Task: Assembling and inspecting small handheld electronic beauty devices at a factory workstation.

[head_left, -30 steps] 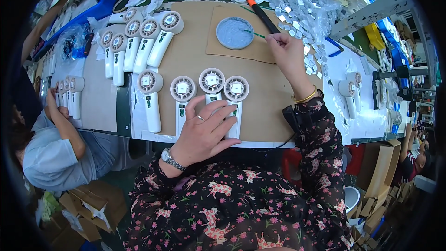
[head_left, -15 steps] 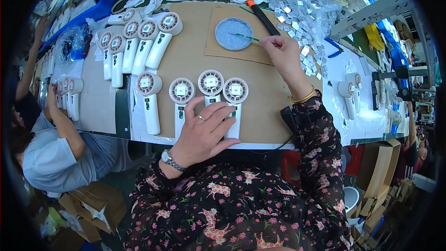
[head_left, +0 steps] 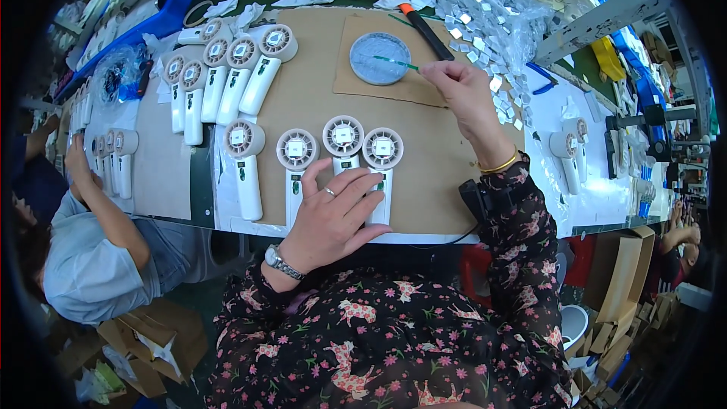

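My right hand [head_left: 460, 91] pinches a thin green stick [head_left: 394, 61], whose tip lies over the grey paste in a round shallow dish [head_left: 369, 78]. Three white handheld fans stand in a group before me: a left fan [head_left: 297, 150], a middle fan [head_left: 343, 135] and a right fan [head_left: 382, 149]. Each has a white square at the centre of its round head. Across their handles lies my left hand [head_left: 333, 208], its fingers spread and touching them; it hides much of the handles.
Another fan [head_left: 242, 138] lies left of the group, with several more fans [head_left: 241, 53] behind it. A cutter with an orange end [head_left: 426, 32] rests beside the dish. Loose silvery squares [head_left: 475, 53] spill from a plastic bag at the back right. A co-worker [head_left: 102, 250] sits at the left.
The stick's tip has shifted slightly within the dish, and my right hand has moved a little left. My left hand stays on the fans. The co-worker's arm has moved.
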